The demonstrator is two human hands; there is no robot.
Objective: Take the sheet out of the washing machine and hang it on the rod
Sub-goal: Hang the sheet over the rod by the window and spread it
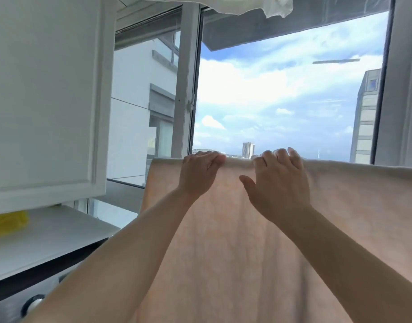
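Note:
A pale peach sheet (235,241) hangs in front of me, its top fold running level across the view; the rod beneath that fold is hidden by the cloth. My left hand (199,173) has its fingers curled over the top fold near the sheet's left end. My right hand (278,183) is just to the right, fingers hooked over the same fold and the thumb spread out over the front of the cloth. The sheet falls straight down past the bottom of the view.
A white cabinet door (46,96) stands open at the left over a white counter (48,241) with a yellow item (8,223). A dark appliance with a knob (33,304) sits lower left. White laundry (258,4) hangs overhead. The window frame (186,85) is behind.

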